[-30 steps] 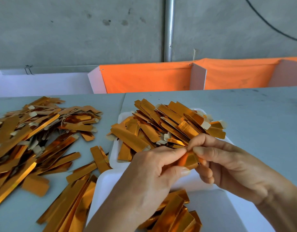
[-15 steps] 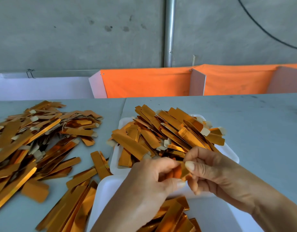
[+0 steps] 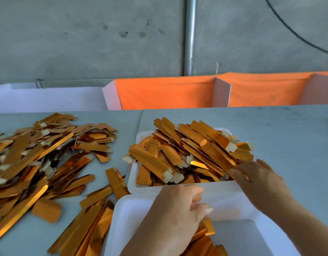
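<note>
While the right hand rests straight-fingered on the gold card strips heaped in the far tray, it should slide out just one. The left hand curls over the near tray; whether it holds anything cannot be told.

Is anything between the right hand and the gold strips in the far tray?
Nothing visible: the right hand lays its fingers on the gold strips at the near right corner of the far tray.

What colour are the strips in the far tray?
The strips are shiny gold-orange with cream end tabs; head view.
</note>
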Tool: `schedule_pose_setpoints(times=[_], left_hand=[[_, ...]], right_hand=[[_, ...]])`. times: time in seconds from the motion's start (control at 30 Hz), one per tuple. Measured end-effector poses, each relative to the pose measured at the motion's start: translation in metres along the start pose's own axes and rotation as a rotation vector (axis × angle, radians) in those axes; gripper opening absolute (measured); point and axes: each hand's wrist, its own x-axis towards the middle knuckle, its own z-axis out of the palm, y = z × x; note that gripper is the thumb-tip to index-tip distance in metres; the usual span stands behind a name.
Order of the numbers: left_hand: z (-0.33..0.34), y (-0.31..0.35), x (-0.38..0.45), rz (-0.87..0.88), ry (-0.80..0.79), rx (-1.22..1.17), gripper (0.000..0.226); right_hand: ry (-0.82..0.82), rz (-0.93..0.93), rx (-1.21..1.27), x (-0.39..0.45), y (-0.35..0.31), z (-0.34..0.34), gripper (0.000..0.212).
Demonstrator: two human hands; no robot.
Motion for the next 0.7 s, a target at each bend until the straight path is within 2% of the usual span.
schedule_pose_setpoints(times=[0.23,0.33,0.47,0.57,0.63,0.7], left_hand=[[-0.0017,0.0009,0.0007,0.033,0.048,0.125,0.044],[-0.0014,0.0005,0.0019,0.038,0.069,0.167,0.043],[-0.0006,0.0001,0.0019,0.044,0.115,0.175,0.039],[-0.0002,0.0008,0.0015,0.044,0.133,0.177,0.038],[0.0006,0.0017,0.0011,0.040,0.132,0.167,0.039],[0.0012,0.0032,0.0012,0.028,0.164,0.095,0.044]], right_hand=[[0.296,-0.050,0.100,0.0008,-0.0078,0.0030,0.020],[0.431,-0.033,0.222,-0.0027,-0.0110,-0.0019,0.015],[0.513,-0.046,0.373,-0.0004,-0.0084,-0.0029,0.016],[0.464,-0.039,0.516,-0.0006,-0.0094,-0.0026,0.020],[0.326,0.026,0.675,-0.0002,-0.0079,-0.0015,0.024],[0.112,0.052,0.983,-0.0020,-0.0073,-0.0032,0.020]])
